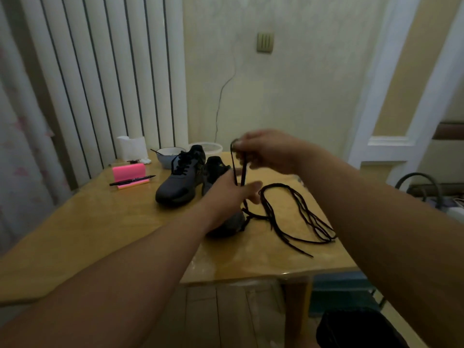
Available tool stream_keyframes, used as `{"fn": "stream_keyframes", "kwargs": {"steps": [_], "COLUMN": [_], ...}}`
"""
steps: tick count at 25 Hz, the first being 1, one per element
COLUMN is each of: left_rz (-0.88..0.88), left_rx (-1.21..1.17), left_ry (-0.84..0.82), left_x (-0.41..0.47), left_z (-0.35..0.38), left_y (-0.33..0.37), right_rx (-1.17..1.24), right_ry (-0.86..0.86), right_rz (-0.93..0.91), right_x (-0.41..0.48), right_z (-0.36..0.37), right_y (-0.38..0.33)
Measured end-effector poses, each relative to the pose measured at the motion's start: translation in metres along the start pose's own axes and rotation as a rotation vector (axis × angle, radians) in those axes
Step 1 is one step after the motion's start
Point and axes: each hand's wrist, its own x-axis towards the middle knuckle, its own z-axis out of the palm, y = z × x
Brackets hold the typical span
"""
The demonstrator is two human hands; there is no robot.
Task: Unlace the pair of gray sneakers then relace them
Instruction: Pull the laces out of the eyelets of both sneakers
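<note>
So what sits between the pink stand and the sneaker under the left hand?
The other sneaker, laced, stands between them on the table; the head view shows it.

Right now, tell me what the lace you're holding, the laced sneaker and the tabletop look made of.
Lace: dark woven textile cord, matte, hanging limp. Laced sneaker: smooth gray synthetic or leather upper, faint sheen at the toe. Tabletop: yellowish wood look, glossy reflections, maybe varnish or a clear cover.
</note>
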Motion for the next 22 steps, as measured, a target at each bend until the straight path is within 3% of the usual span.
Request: {"fn": "stream_keyframes", "kwargs": {"steps": [2,3,4,6,7,8,11,14,16,20,22], "left_rz": [-0.031,-0.050,-0.056,-0.067,-0.080,-0.086,-0.058,-0.030,-0.053,-0.128,-0.091], "left_rx": [-0.066,-0.022,0.075,0.378,0.513,0.591,0.674,0.675,0.508,-0.068,-0.267], "left_ry": [0.092,0.136,0.171,0.140,0.093,0.054,0.033,0.042,0.043,0.146,0.113], "left_x": [0.009,0.007,0.003,-0.011,-0.017,-0.019,-0.010,0.000,0.000,-0.004,-0.002], "left_z": [-0.015,-0.029,-0.043,-0.066,-0.073,-0.075,-0.063,-0.053,-0.048,-0.042,-0.044], "left_y": [0.002,0.000,-0.001,-0.016,-0.024,-0.033,-0.051,-0.049,-0.043,-0.016,-0.005], "right_rx": [0.262,0.292,0.131,-0.586,-0.860,-0.972,-0.839,-0.913,-0.801,0.000,0.221], "right_ry": [0.196,0.281,0.314,0.121,-0.009,-0.117,-0.251,-0.248,-0.236,-0.125,-0.054], "right_rz": [0.014,0.078,0.134,0.243,0.257,0.293,0.283,0.210,0.279,0.271,0.193], "right_x": [0.010,0.015,0.017,0.015,0.011,0.004,-0.007,-0.006,-0.010,-0.005,0.014], "right_z": [-0.004,-0.004,-0.004,0.005,0.015,0.026,0.050,0.057,0.052,0.043,0.054], "right_y": [-0.012,-0.007,0.007,0.051,0.074,0.093,0.116,0.119,0.117,0.067,0.039]}}
